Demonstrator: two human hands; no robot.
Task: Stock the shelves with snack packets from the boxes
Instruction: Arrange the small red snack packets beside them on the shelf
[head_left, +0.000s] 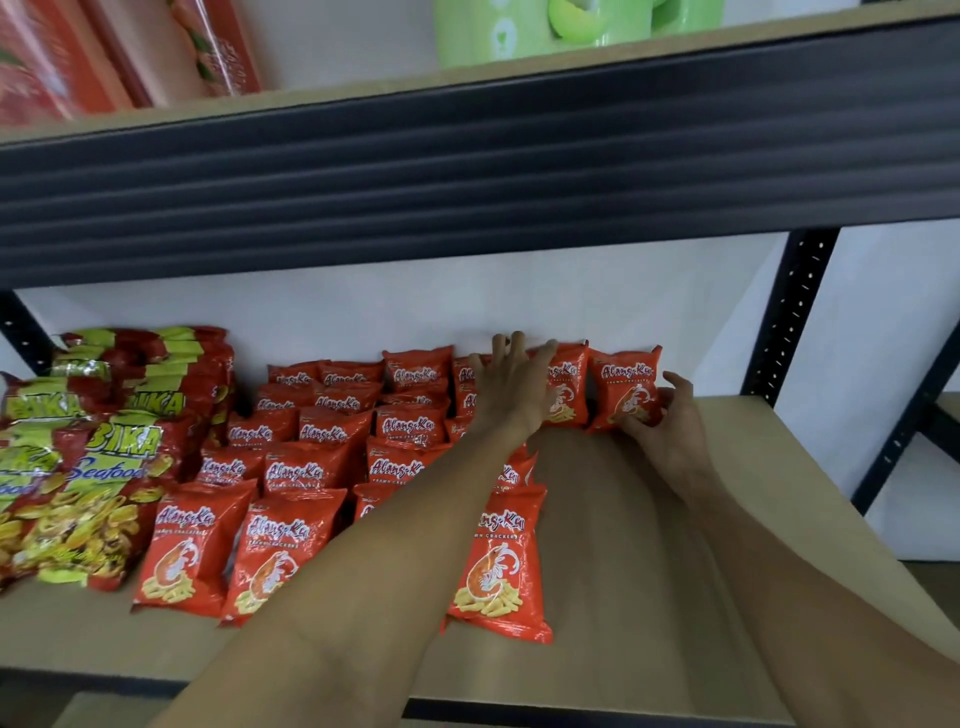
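Several rows of red prawn cracker packets (306, 470) stand upright on the wooden shelf (649, 545), from the back wall to the front. My left hand (511, 387) reaches to the back with fingers spread and presses flat against a packet (569, 387) in the back row. My right hand (670, 421) grips the rightmost back packet (626, 387) by its lower right side, thumb in front. That packet stands against the white wall. One packet (498, 561) stands alone at the front of the right column.
Larger green-and-red seafood snack bags (78, 467) fill the shelf's left end. The dark steel beam (467, 171) of the upper shelf hangs low overhead, with red packages (104, 52) and green plastic items (545, 26) on it. A perforated black upright (789, 312) stands at the right.
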